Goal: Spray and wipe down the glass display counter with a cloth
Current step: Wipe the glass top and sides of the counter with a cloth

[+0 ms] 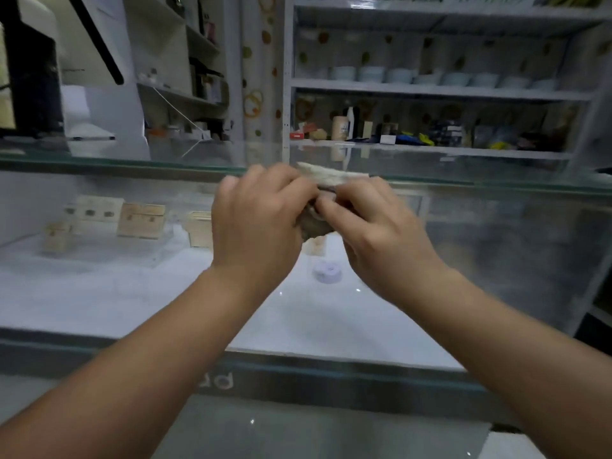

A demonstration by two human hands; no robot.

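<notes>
A bunched cloth [331,175] is held up between both hands, above the far part of the glass display counter [99,293]. Whether it touches the glass cannot be told. The left hand [261,220] is curled over the cloth's left side, its fingers folded round the fabric. The right hand [374,233] is closed on the right side, with a fold pinched by thumb and forefinger where the two hands meet. A pale, cream part of the cloth is seen sticking out above the knuckles, while a darker, greyish part hangs bunched below them — the frame is blurred there, so the weave cannot be made out. Both forearms are stretched forward over the counter's near edge, where mirrored letters [215,380] are printed. Under the glass, on a white floor, several tan display cards [142,220] are stood at the left, and a small round pale disc [326,271] is laid just below the hands. Behind the counter, white shelves [430,89] are stocked — a row of pale bowls [397,76] on one level, bottles and small boxes [341,127] on the level beneath.
</notes>
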